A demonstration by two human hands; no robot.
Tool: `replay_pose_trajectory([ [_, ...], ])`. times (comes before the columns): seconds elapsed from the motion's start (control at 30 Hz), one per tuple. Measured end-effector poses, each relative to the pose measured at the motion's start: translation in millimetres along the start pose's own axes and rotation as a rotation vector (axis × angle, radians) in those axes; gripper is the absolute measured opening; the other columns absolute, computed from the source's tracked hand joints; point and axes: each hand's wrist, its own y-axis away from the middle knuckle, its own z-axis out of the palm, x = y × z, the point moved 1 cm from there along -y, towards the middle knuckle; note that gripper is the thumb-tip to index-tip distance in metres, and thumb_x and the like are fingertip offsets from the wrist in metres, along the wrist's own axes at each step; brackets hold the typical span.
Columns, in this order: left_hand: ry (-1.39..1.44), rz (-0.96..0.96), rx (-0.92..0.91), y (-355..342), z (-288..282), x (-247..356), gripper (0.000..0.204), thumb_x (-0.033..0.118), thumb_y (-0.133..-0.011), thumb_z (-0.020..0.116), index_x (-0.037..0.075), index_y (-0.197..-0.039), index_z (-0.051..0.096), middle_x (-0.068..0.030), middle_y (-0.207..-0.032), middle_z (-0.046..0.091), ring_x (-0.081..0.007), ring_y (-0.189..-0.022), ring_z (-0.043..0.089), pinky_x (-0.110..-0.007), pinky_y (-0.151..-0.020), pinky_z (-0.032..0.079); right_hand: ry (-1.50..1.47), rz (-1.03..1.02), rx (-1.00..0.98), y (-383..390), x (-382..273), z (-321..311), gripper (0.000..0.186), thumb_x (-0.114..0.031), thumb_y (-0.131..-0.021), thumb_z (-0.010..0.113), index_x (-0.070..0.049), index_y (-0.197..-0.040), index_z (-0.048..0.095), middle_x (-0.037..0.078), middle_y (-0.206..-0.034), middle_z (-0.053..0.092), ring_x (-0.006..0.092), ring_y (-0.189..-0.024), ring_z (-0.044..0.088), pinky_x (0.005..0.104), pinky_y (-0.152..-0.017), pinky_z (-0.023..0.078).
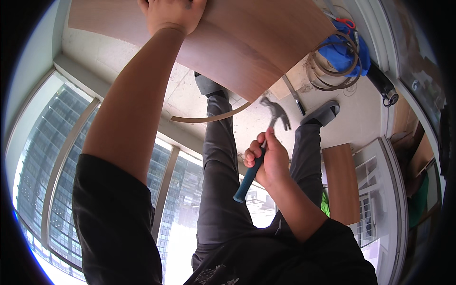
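My left hand (168, 14) rests on a large brown wood-grain board (256, 42) at the top, its fingertips cut off by the frame's edge. My right hand (268, 159) is closed round a claw hammer (248, 179) with a dark teal grip, its metal head raised just below the board's lower corner. A long, thin, curved strip (199, 119) sticks out from under the board near my left leg. A narrow dark tool or bar (296, 97) lies on the floor to the right of that corner.
Coiled brown banding (335, 87), blue plastic (363, 52), red-handled scissors (346, 22) and a black cylinder (380, 85) lie at upper right. My slippered feet (323, 111) are on the pale floor. A smaller board (341, 185) stands at lower right, windows (47, 156) at left.
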Motion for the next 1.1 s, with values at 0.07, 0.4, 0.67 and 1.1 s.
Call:
replay_pose_trajectory([
  [0.07,0.004,-0.005,0.000,0.1,-0.2,0.7,0.075,0.055,-0.093,0.045,0.015,-0.154,0.026,-0.0137,-0.161,0.019,-0.0303,-0.150,0.013,-0.049,-0.120,0.008,-0.058,-0.080,0.064,2.2,-4.2,6.2,0.037,-0.044,-0.105,0.037,-0.015,-0.084,0.044,0.003,-0.061,0.041,0.0204,-0.054,0.047,0.0330,-0.054,0.037],
  [0.4,0.014,0.010,0.004,-1.9,-2.0,2.2,0.075,0.056,-0.094,0.044,0.016,-0.154,0.027,-0.0133,-0.161,0.019,-0.0303,-0.150,0.013,-0.050,-0.120,0.008,-0.019,-0.024,-0.042,3.3,-19.2,16.8,0.039,-0.045,-0.105,0.037,-0.014,-0.083,0.045,0.003,-0.060,0.040,0.0203,-0.054,0.046,0.0331,-0.053,0.037],
  [0.67,-0.001,0.001,0.005,-0.5,0.0,-1.2,0.074,0.055,-0.093,0.046,0.016,-0.154,0.028,-0.0134,-0.161,0.021,-0.0307,-0.149,0.015,-0.050,-0.120,0.009,0.033,-0.129,-0.030,6.6,-42.4,20.3,0.036,-0.044,-0.104,0.040,-0.014,-0.084,0.045,0.004,-0.060,0.041,0.0212,-0.055,0.047,0.0342,-0.055,0.036],
  [1.1,0.000,0.011,0.002,-3.2,-1.2,1.5,0.073,0.053,-0.093,0.047,0.016,-0.154,0.028,-0.0135,-0.161,0.021,-0.0311,-0.149,0.014,-0.049,-0.120,0.009,0.050,-0.174,-0.062,9.2,-66.4,30.9,0.036,-0.044,-0.104,0.042,-0.013,-0.085,0.045,0.004,-0.059,0.041,0.0219,-0.054,0.047,0.0344,-0.055,0.038],
])
